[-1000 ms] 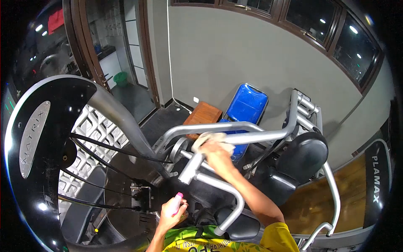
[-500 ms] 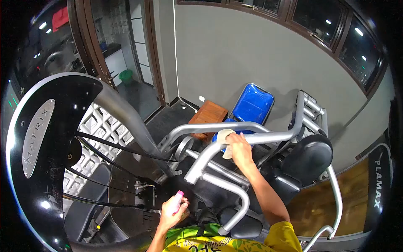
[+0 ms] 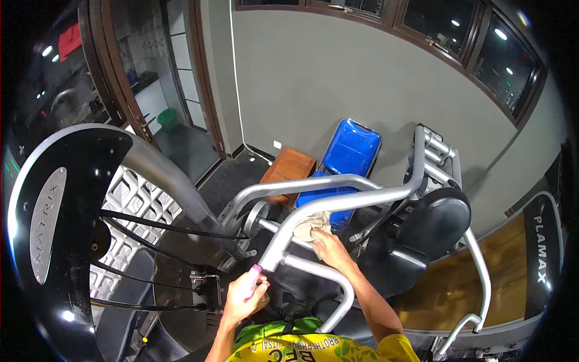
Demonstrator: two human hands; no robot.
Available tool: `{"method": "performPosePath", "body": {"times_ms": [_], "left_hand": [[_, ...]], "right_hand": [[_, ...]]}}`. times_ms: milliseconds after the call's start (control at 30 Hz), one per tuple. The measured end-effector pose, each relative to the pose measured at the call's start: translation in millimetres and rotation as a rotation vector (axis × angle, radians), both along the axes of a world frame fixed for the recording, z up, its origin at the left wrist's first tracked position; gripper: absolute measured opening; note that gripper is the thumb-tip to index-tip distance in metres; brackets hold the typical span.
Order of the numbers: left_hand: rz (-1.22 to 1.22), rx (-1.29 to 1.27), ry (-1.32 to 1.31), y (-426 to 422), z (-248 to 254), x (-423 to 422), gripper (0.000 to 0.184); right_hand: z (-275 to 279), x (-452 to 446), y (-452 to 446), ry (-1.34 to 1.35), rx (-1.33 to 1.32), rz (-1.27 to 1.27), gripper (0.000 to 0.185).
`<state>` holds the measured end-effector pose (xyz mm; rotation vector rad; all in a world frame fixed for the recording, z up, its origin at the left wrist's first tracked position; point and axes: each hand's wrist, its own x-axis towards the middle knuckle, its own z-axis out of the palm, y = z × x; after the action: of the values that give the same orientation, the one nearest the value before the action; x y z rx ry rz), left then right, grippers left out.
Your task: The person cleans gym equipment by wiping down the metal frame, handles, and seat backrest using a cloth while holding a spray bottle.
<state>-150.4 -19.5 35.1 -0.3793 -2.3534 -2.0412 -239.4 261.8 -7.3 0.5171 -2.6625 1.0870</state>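
Note:
My left hand [image 3: 244, 298] is wrapped round a small white and pink bottle [image 3: 251, 282], upright at a slant, just below the open end of a silver tube. My right hand [image 3: 329, 246] presses a cream cloth [image 3: 312, 227] among the silver tubes of the gym machine, beneath the curved upper bar [image 3: 356, 198]. The cloth lies by the inner side of the bend, and part of it is hidden by my fingers. A lower curved handle [image 3: 325, 269] passes beside my right wrist.
A black machine tower [image 3: 78, 211] with cables stands at the left. Behind the bars are a blue folding chair [image 3: 351, 148] and a brown wooden box [image 3: 289, 168]. A black padded seat [image 3: 434, 223] is at the right, near a PLAMAX panel [image 3: 537, 259].
My right hand and the cloth have moved from on top of the upper bar down to below its bend. The left hand, still round the bottle, has risen slightly towards the tube end.

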Motion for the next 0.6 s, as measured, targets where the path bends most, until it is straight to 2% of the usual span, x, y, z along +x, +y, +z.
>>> {"method": "performPosePath", "body": {"times_ms": [67, 200, 333, 367, 433, 600], "left_hand": [[-0.041, 0.090, -0.151, 0, 10, -8, 0.012], [-0.074, 0.065, -0.085, 1, 16, -31, 0.013], [-0.046, 0.051, -0.077, -2, 12, -39, 0.013], [-0.050, 0.051, -0.080, -3, 10, -39, 0.013], [-0.042, 0.099, -0.111, -4, 7, -40, 0.014], [-0.109, 0.142, -0.113, -15, 0, -49, 0.021]], "right_hand": [[5, 6, -1, -0.307, 0.031, -0.041, 0.014], [-3, 3, -4, -0.340, -0.080, 0.024, 0.012], [-9, 1, -8, -0.380, -0.231, 0.040, 0.031], [-12, 1, -6, -0.383, -0.231, 0.035, 0.031], [-13, 0, -4, -0.515, -0.289, 0.027, 0.039], [-28, -1, 1, -0.536, -0.438, 0.003, 0.037]]}}
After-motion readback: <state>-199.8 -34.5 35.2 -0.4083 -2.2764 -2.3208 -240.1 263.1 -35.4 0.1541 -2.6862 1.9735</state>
